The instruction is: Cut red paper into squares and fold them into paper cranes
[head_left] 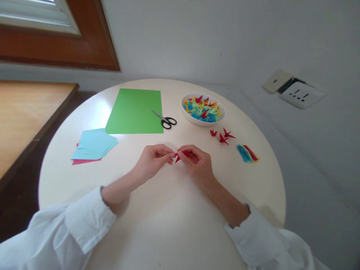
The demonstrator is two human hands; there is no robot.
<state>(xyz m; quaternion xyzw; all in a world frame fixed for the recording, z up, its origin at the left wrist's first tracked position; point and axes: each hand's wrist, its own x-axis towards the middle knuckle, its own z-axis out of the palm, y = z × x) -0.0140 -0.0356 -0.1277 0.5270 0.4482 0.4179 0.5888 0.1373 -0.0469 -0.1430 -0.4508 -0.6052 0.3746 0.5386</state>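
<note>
A small piece of folded red paper point(177, 159) is held up between my two hands over the middle of the table. My left hand point(156, 159) pinches its left tip between thumb and forefinger. The fingers of my right hand point(197, 161) are closed on the body of the same paper and cover part of it, so its full shape is hidden. Beyond my right hand, three red paper cranes point(223, 138) rest on the white table point(157, 225).
Scissors point(168, 122) with black handles overlap a green sheet point(136, 110). A white bowl point(194, 119) of colourful paper cranes stands behind the loose ones. Light blue paper squares point(95, 144) lie over pink ones at left. Coloured strips point(247, 153) lie at right, near the table edge.
</note>
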